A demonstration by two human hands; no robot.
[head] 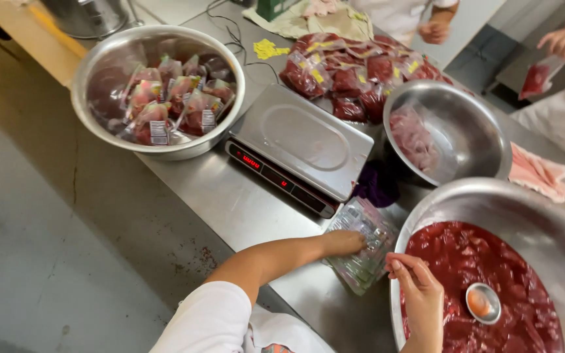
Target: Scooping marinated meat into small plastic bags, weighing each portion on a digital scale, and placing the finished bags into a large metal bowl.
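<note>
Clear empty bags (363, 252) lie just under the left hand (342, 242), which presses flat to steady them, while the right hand (420, 294) pinches one edge beside the bowl of red meat (524, 209).

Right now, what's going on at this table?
A person's left hand presses on a stack of clear empty bags beside a digital scale, while the right hand pinches at the stack's edge. By it stands a large steel bowl of red meat pieces with a small ladle. Another bowl holds filled bags.
</note>
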